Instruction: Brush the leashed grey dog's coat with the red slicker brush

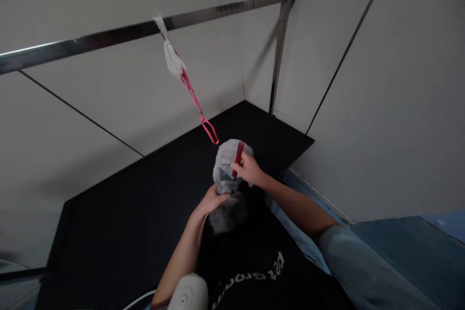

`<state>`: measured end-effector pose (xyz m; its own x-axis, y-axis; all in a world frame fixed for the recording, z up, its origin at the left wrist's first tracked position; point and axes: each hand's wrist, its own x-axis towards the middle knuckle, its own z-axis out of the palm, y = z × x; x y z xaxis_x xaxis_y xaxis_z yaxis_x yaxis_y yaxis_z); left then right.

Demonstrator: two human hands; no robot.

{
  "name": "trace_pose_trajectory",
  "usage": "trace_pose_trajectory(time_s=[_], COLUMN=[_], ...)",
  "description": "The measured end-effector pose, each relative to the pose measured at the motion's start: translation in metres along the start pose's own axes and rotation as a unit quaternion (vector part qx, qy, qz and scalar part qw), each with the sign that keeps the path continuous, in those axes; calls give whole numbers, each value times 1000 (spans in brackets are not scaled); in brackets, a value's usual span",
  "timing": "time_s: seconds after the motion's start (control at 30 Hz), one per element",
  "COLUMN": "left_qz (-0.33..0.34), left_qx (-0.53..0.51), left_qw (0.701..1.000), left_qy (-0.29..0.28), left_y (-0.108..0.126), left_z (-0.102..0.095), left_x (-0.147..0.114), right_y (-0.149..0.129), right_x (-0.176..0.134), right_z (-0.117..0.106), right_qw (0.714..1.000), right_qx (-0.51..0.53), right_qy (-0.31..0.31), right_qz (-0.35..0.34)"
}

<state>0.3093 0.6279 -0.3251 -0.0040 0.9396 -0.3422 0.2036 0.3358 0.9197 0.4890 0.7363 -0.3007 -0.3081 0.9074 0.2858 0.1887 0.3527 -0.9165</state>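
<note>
A small, fluffy white and grey animal (230,152) is in front of me at the near edge of the black table. Its face is out of sight, and I cannot tell its kind. My right hand (249,168) is closed around the red handle of a slicker brush (238,155). The brush's flat head lies over the white fur. Below the brush, my left hand (214,199) grips the animal's fur from the left side, thumb pointing right. The grey fur under that hand rests close to my black apron (254,271).
A metal rail (127,32) on an upright post crosses above the black tabletop (119,223). From it hangs a pink loop leash (192,94) tied with white cloth, its end just above the animal. White walls stand behind and right. A white plastic device (189,293) is at the bottom.
</note>
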Motion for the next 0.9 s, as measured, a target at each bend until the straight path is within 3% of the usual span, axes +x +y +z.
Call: trace_pose_trajectory(time_s=[0.1, 0.23, 0.27, 0.37, 0.4, 0.53, 0.57, 0.67, 0.7, 0.83, 0.9], left_qz=[10, -2, -3, 11, 14, -1, -4, 8, 13, -3, -7], left_qx=[-7, -14, -22, -42, -39, -18, -19, -25, -22, -14, -21], left_qw=[1000, 1000, 1000, 999, 999, 1000, 999, 999, 999, 1000, 999], left_qy=[9, -12, -15, -8, -5, -20, -27, -25, -19, -28, -37], left_y=[1, 2, 1, -1, -1, -1, -1, 0, 0, -2, -3], left_z=[1, 1, 1, -1, -2, -6, -6, -9, -9, -13, -13], left_x=[0, -1, 0, 0, 1, 2, 2, 2, 2, 3, 4], right_y=[-6, -12, -12, -11, -11, -8, -7, -5, -4, -5, -7], right_x=[3, 3, 4, 7, 8, 7, 7, 3, 2, 0, 2], right_z=[-2, 1, 2, 1, 2, 6, 7, 10, 10, 10, 5], right_qw=[998, 998, 998, 999, 1000, 993, 994, 999, 999, 995, 999], right_qx=[-8, 10, 6, -9, -3, 33, 31, 13, 19, 58, 23], right_qy=[59, -58, -54, 33, 26, -114, -104, 32, 41, -79, -18], right_qz=[13, 5, 9, 17, 15, 22, 27, 17, 8, 25, 30])
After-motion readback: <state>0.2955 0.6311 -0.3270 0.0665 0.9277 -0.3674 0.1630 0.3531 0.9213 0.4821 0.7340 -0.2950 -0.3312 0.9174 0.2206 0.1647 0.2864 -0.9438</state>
